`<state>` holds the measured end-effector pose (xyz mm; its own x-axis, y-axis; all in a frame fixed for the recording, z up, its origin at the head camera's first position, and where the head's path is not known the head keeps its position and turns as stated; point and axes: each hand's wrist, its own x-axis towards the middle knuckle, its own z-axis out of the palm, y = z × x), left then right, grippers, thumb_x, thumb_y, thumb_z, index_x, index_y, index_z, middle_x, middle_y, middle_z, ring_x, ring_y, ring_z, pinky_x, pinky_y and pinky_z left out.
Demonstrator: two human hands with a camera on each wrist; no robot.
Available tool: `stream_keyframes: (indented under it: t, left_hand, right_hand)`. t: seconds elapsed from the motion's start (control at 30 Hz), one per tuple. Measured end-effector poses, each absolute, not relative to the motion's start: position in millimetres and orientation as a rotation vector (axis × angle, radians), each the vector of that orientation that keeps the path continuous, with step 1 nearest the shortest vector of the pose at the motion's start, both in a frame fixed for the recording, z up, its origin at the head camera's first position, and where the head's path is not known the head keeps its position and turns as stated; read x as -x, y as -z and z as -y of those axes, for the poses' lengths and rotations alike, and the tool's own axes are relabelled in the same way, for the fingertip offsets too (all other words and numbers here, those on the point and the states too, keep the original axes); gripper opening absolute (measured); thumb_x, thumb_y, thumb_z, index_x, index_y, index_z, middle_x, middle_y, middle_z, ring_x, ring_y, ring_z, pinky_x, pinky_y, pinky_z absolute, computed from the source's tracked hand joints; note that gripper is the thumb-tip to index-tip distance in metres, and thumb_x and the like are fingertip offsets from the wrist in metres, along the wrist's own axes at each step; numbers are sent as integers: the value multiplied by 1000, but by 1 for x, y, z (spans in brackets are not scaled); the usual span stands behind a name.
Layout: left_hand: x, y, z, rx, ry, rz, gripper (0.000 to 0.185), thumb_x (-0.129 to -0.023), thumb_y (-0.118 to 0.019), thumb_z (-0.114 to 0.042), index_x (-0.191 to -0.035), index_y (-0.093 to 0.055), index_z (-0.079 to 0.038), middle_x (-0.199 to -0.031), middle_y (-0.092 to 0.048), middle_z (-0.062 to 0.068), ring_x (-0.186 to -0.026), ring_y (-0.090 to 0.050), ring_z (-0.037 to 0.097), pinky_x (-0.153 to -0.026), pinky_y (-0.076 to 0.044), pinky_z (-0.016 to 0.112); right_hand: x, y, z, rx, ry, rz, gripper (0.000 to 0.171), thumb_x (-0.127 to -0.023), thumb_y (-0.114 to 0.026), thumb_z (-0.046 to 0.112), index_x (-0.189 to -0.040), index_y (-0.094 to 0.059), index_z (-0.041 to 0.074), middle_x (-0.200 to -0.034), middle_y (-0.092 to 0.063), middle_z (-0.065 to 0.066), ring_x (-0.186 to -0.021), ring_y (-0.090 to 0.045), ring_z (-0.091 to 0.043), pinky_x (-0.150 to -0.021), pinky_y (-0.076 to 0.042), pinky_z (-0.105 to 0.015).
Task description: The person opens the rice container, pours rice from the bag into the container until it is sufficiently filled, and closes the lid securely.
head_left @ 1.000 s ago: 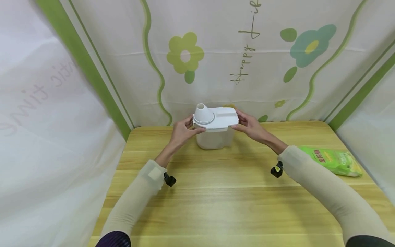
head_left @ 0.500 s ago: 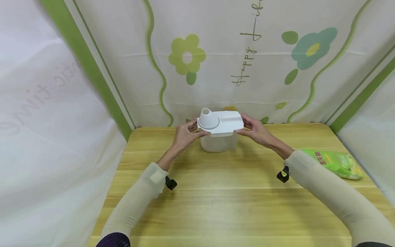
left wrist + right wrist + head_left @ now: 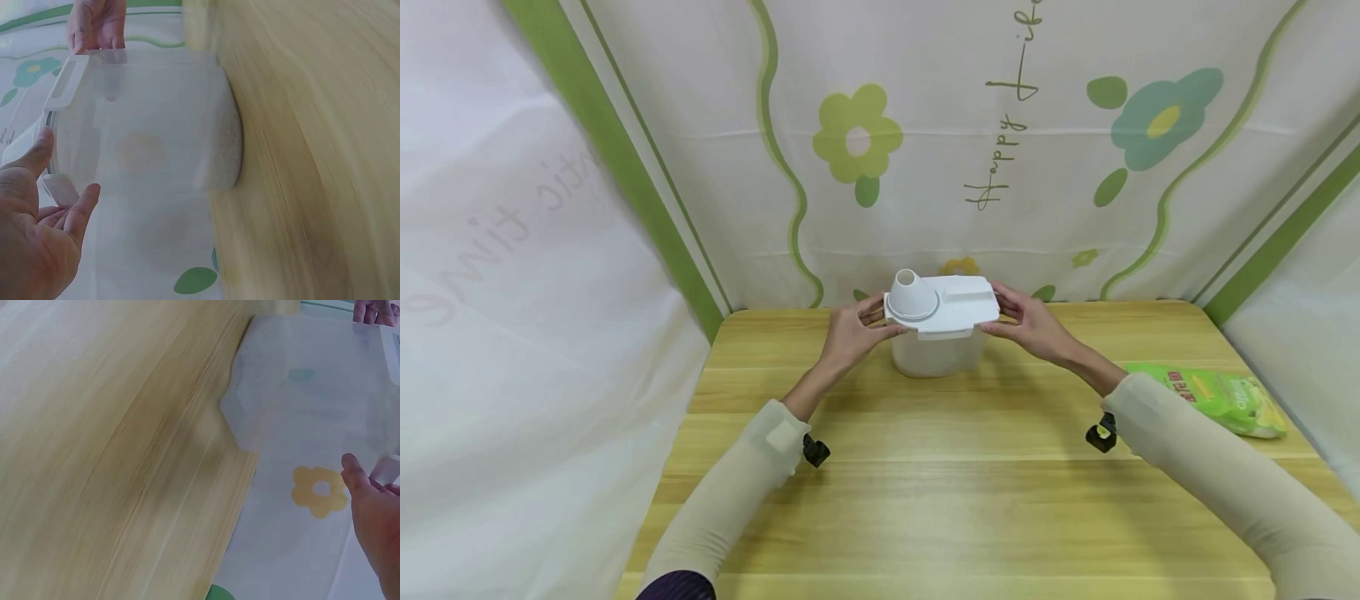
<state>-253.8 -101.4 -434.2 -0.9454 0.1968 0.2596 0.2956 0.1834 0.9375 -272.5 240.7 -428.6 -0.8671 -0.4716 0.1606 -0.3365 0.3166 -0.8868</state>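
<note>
A clear plastic storage container (image 3: 934, 357) stands upright at the back of the table, with a white lid (image 3: 966, 310) on top. From the lid's left half rises a white cone-shaped spout (image 3: 907, 293), its tip open. My left hand (image 3: 850, 333) grips the lid's left end, thumb at the front and fingers at the side. At the opposite end, my right hand (image 3: 1036, 329) holds the lid's rim the same way. In the left wrist view, a whitish layer shows at the bottom of the container (image 3: 156, 125); the plastic is too cloudy to tell what it is.
A green printed bag (image 3: 1225, 400) lies at the right of the wooden table (image 3: 925, 500), partly behind the right sleeve. Right behind the container hangs a white curtain (image 3: 700, 167) with flowers, and more curtain closes off both sides.
Both hands and the container have shifted slightly right and toward me, while the head view also drifted a little. The hold on the lid's ends looks the same.
</note>
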Motion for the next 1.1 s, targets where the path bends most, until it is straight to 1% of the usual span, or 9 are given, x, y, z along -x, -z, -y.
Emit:
stream_keyframes:
  t: [0.33,0.53,0.6,0.67,0.73,0.8,0.87,1.0,1.1]
  left_hand:
    - [251,431,106,538,1856,2389,73,-81,-93,-13,-143,-61,7,-137,-67,24,-117,-73,35,-86,-63,30]
    - [252,427,109,541,1769,2474,74,-82,-93,-17,-145,-60,6,-136,-69,22,-117,-73,35,-87,-62,29]
    - [252,426,109,533,1752,2504,76,-82,-93,-19,-146,-59,5,-137,-69,21,-118,-73,35,-88,-62,29]
    - [253,424,108,537,1736,2530,78,-83,-93,-20,-148,-58,4,-138,-68,21,-119,-72,35,-89,-62,30]
    - [254,422,108,548,1718,2555,79,-83,-94,-23,-150,-57,1,-141,-67,20,-121,-71,36,-92,-62,31]
    - [255,421,106,566,1707,2570,81,-83,-93,-25,-151,-56,-3,-145,-64,18,-123,-70,36,-94,-61,34]
    - [256,420,105,586,1700,2574,81,-83,-94,-26,-152,-56,-5,-149,-62,17,-125,-69,37,-97,-61,38]
    - [260,421,104,620,1714,2554,81,-83,-94,-25,-152,-56,-4,-152,-59,17,-128,-67,38,-101,-58,45]
    - [261,422,103,625,1736,2544,82,-83,-94,-23,-152,-55,-2,-153,-58,18,-129,-66,38,-103,-57,50]
  right_hand:
    - [270,426,-245,723,1593,-2440,80,-98,-77,7,-163,-32,-5,-159,-46,-29,-142,-50,-46,-99,-53,-17]
    - [270,425,-247,748,1612,-2404,79,-96,-79,5,-162,-35,-5,-159,-46,-27,-140,-51,-47,-98,-55,-18]
    - [270,424,-250,763,1604,-2382,80,-96,-78,4,-162,-34,-4,-161,-44,-27,-141,-50,-48,-101,-55,-23]
    - [272,422,-253,778,1588,-2367,81,-95,-78,3,-162,-33,-5,-163,-41,-27,-143,-48,-47,-105,-54,-31]
    - [273,420,-256,787,1570,-2354,81,-95,-79,2,-162,-33,-5,-164,-39,-26,-145,-46,-46,-109,-52,-39]
    - [275,419,-260,793,1555,-2343,81,-95,-79,1,-162,-34,-6,-165,-39,-26,-146,-44,-46,-111,-50,-44]
    - [277,417,-261,793,1550,-2339,78,-95,-78,1,-161,-37,-6,-164,-41,-26,-147,-44,-46,-111,-51,-41]
    - [279,416,-262,759,1571,-2324,74,-95,-78,0,-159,-41,-4,-161,-46,-24,-145,-46,-45,-103,-55,-28]
    - [280,416,-262,745,1568,-2330,72,-95,-78,1,-158,-43,-4,-159,-48,-24,-145,-48,-45,-98,-57,-23]
